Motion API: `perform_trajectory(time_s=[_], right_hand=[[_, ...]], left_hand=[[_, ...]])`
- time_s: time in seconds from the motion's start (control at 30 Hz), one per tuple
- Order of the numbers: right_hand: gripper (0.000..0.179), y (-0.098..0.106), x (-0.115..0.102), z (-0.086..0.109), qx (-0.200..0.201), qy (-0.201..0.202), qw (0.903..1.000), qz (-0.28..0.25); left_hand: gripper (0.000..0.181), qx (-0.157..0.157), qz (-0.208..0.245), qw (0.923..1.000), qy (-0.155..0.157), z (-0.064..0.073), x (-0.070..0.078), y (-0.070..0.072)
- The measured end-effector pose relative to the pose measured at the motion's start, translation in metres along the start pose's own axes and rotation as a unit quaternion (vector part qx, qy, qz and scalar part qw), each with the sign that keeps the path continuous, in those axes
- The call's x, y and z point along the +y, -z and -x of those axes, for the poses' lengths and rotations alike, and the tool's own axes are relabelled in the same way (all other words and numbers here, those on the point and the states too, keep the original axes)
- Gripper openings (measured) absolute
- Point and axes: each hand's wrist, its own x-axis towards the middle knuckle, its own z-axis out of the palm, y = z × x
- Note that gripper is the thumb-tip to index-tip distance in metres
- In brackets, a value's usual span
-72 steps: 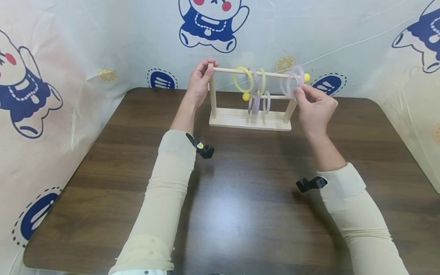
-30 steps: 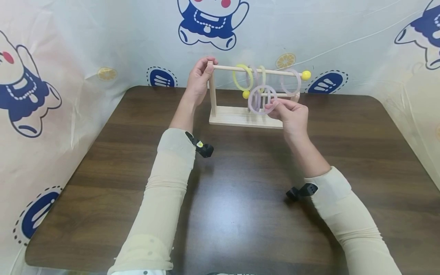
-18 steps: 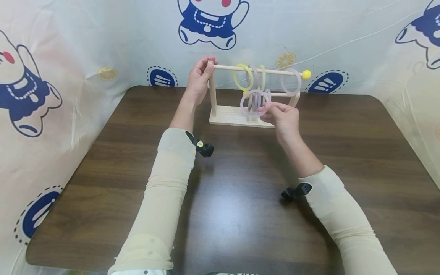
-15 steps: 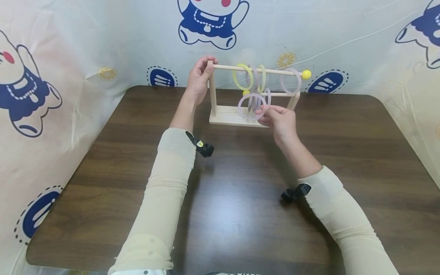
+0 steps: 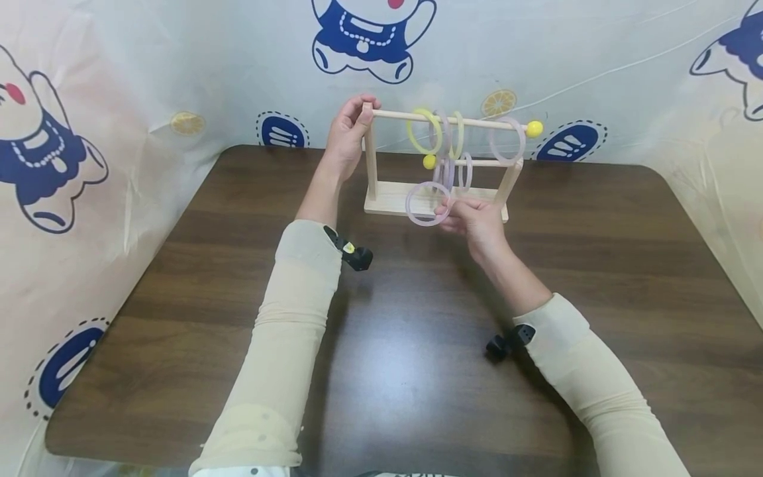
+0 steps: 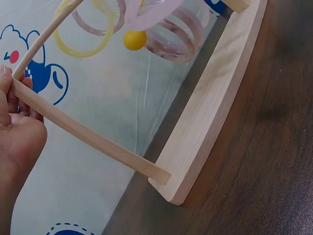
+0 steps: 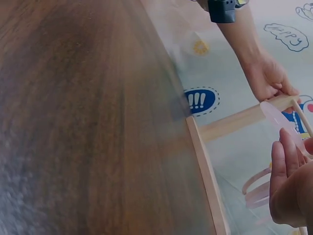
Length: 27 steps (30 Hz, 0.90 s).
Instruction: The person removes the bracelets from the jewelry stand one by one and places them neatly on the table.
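Observation:
A light wooden rack point(image 5: 393, 199) stands at the far side of the table, with two horizontal rods. My left hand point(image 5: 348, 136) grips the top of its left post. My right hand point(image 5: 473, 225) pinches a translucent pale purple ring point(image 5: 411, 215) by its right edge, off the rods and in front of the base. On the upper rod hang two yellow rings point(image 5: 410, 136) and pale purple rings, one of them point(image 5: 522, 149) near the yellow end ball point(image 5: 534, 129). Several pale rings point(image 5: 467, 179) hang on the lower rod, which ends in a yellow ball point(image 5: 429, 161) at its left.
The brown wooden table point(image 5: 381, 344) stretches in front of the rack. Behind it hangs a pale printed curtain point(image 5: 238, 66) with cartoon figures. A black wrist camera point(image 5: 356, 257) sits on the left cuff, another point(image 5: 501, 346) on the right.
My right hand has taken a purple ring off the right end of the upper rod and brought it left and down before the base. The left hand keeps its grip on the post.

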Motion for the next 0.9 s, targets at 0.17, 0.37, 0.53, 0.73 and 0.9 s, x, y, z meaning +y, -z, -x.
perform_trajectory(time_s=[0.17,0.37,0.53,0.73,0.9], right_hand=[[0.029,0.001,0.003,0.000,-0.004,-0.015,0.9999,0.006],[0.028,0.002,0.008,0.000,-0.015,-0.037,0.9989,0.027],[0.018,0.002,0.014,0.000,-0.024,-0.055,0.9964,0.059],[0.028,-0.001,0.022,0.001,-0.034,-0.076,0.9930,0.084],[0.031,-0.001,0.026,0.002,-0.040,-0.092,0.9907,0.091]], left_hand=[[0.012,-0.003,0.002,1.0000,0.000,0.000,0.000,0.000],[0.012,-0.003,0.002,1.0000,0.000,0.000,0.000,0.000],[0.013,-0.002,0.003,1.0000,0.006,-0.001,0.000,0.000],[0.013,0.000,0.000,1.0000,0.007,0.000,0.000,0.000],[0.014,-0.001,0.005,0.9999,0.011,-0.001,0.000,0.000]])
